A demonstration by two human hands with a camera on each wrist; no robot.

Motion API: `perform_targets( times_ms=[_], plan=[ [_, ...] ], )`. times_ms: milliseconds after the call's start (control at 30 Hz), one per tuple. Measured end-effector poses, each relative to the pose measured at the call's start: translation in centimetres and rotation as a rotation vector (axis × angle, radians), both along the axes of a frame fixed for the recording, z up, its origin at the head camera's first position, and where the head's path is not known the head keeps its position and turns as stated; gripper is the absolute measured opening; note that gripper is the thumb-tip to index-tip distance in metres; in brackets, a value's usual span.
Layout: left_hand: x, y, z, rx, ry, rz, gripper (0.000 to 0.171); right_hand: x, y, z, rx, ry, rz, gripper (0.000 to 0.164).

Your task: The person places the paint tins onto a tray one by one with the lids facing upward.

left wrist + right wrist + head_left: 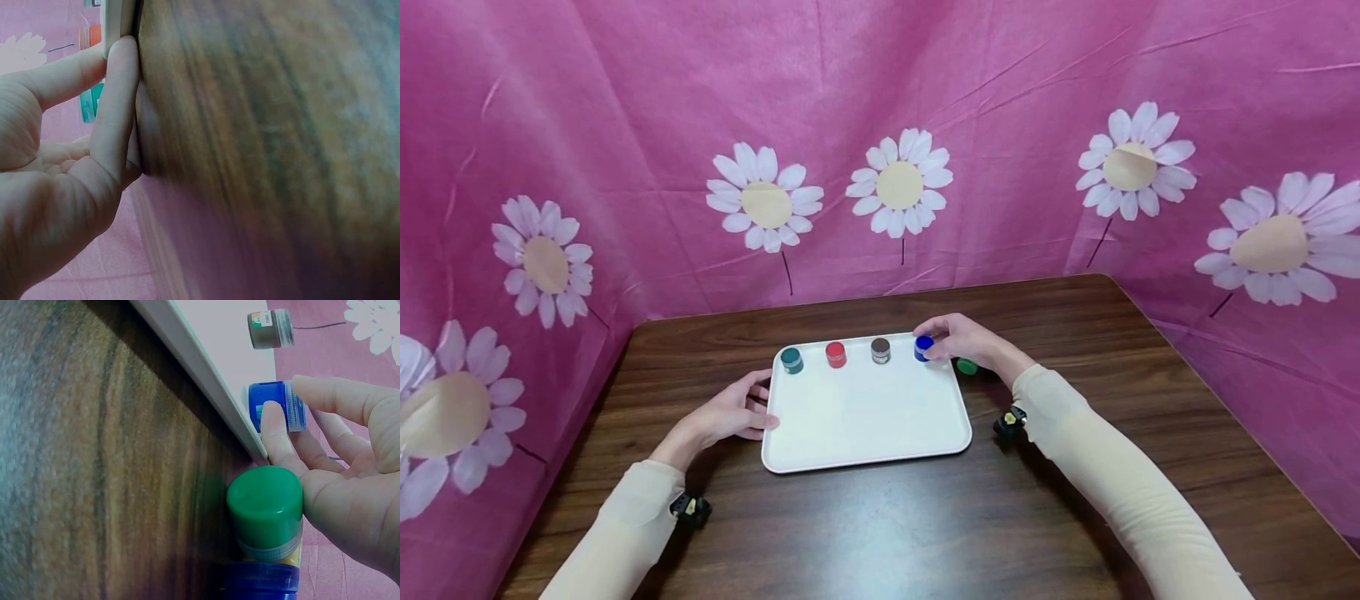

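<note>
A white tray (868,408) lies on the wooden table, and my left hand (737,410) grips its left edge. In the left wrist view the fingertips (123,50) meet at the tray's rim. My right hand (962,342) holds a small blue paint jar (922,347) at the tray's far right corner; in the right wrist view its fingers pinch the jar (269,406). Along the tray's far edge, left of the blue one, stand a dark green jar (792,360), a red jar (836,354) and a brown jar (881,351).
Just off the tray's right side is a green-lidded jar (967,366), partly behind my right wrist. The right wrist view shows a dark blue lid (262,578) beside it. Pink flowered cloth (835,75) hangs around the table (865,533).
</note>
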State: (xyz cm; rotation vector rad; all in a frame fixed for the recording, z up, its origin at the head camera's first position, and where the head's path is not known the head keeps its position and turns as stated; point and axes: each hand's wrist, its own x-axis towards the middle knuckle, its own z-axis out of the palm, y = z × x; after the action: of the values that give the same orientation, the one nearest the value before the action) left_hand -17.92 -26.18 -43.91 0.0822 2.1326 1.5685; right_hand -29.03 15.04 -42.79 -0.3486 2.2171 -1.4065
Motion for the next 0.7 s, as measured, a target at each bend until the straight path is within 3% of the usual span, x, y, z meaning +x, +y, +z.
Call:
perform_targets(
  times_ms=[233,433,700],
  plan=[
    [-0.2,0.0,0.1,-0.01,-0.004,0.002,0.093,0.2,0.0,0.2,-0.013,0.008,-0.002,0.045],
    [-0.6,-0.2,0.0,-0.013,-0.013,0.016,0.093,0.2,0.5,1.1,-0.038,0.011,0.003,0.056],
    [-0.6,0.0,0.2,-0.023,-0.011,0.013,0.091,1.2,3.3,3.5,0.084,0.044,-0.007,0.054]
  ],
)
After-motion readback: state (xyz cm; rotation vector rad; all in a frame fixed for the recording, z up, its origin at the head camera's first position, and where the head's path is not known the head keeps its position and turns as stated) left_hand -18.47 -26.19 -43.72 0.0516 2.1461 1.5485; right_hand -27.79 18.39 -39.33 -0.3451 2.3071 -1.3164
